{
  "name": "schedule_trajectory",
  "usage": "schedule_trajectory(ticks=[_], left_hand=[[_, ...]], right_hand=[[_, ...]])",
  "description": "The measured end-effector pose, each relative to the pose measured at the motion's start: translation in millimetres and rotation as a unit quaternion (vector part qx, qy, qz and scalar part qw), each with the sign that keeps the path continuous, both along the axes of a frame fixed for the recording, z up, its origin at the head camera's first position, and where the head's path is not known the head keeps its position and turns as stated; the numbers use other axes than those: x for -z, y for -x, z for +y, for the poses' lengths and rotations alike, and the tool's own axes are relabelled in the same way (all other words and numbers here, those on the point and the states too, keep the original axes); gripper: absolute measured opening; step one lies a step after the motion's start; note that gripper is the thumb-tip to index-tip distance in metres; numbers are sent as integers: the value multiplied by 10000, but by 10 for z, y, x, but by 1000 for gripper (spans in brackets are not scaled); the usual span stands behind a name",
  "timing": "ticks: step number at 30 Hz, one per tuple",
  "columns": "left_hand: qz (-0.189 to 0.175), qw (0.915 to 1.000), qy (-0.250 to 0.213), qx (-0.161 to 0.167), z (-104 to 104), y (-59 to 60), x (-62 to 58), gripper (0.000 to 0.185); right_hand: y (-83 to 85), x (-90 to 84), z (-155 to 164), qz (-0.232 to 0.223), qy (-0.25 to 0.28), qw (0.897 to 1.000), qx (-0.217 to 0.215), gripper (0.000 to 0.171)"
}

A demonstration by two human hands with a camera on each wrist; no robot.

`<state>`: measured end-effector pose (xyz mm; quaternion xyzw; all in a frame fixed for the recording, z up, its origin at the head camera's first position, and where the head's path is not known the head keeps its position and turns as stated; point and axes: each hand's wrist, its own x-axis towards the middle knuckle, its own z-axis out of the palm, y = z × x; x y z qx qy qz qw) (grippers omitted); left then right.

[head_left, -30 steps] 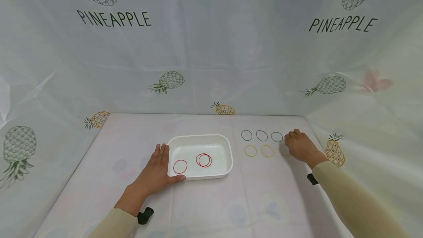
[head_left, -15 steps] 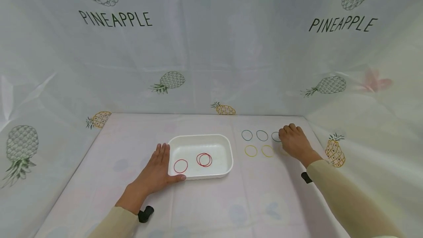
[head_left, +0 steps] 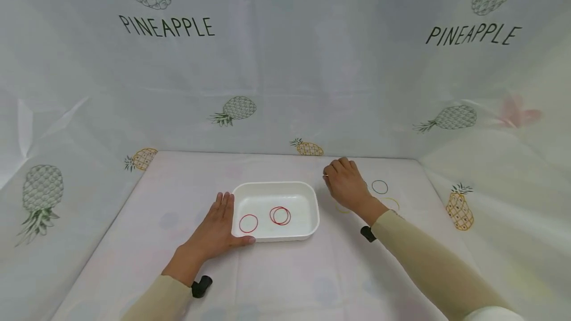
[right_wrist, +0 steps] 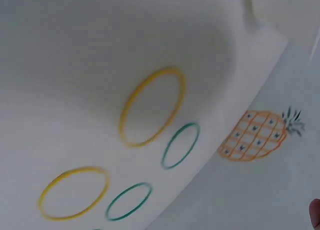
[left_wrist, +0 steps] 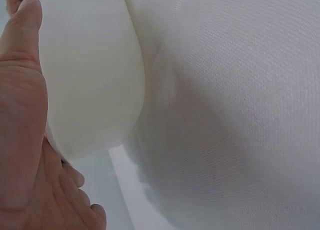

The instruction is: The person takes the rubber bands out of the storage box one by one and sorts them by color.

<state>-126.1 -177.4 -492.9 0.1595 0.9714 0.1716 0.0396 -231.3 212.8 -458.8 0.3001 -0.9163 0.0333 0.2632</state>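
A white tray [head_left: 312, 201] sits mid-table with three red rubber bands [head_left: 280, 215] in it, two of them overlapping. My left hand [head_left: 215, 233] lies flat against the tray's left end, fingers straight and thumb along the front wall. The left wrist view shows that palm [left_wrist: 22, 115] beside the tray wall [left_wrist: 95, 75]. My right hand [head_left: 344, 183] is just right of the tray, fingers loosely bent down over the left end of two rows of bands. It covers most of them. One green band [head_left: 379, 187] shows. In the right wrist view, green bands [right_wrist: 180, 145] and yellow bands [right_wrist: 152, 105] lie flat.
A pineapple-print cloth covers the table [head_left: 285, 271] and forms walls behind and at both sides. An orange pineapple print [right_wrist: 260, 135] marks the back wall just beyond the bands. Black straps [head_left: 201, 285] sit at both wrists.
My right hand has moved left from the right end of the band rows to their left end, close to the tray. The left hand and the tray have stayed put.
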Motion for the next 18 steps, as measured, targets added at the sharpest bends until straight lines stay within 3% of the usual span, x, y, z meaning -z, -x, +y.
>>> schedule_trajectory(ticks=[9, 18], left_hand=[[-26, 10000, 18, 21, -12, 18, 24, 139], [-80, 10000, 10, -26, -30, 20, 10, 140]], right_hand=[[-88, 16, -818, -251, -74, 9983, -515, 8], [-179, 145, -1207, -664, -894, 9901, -858, 12]])
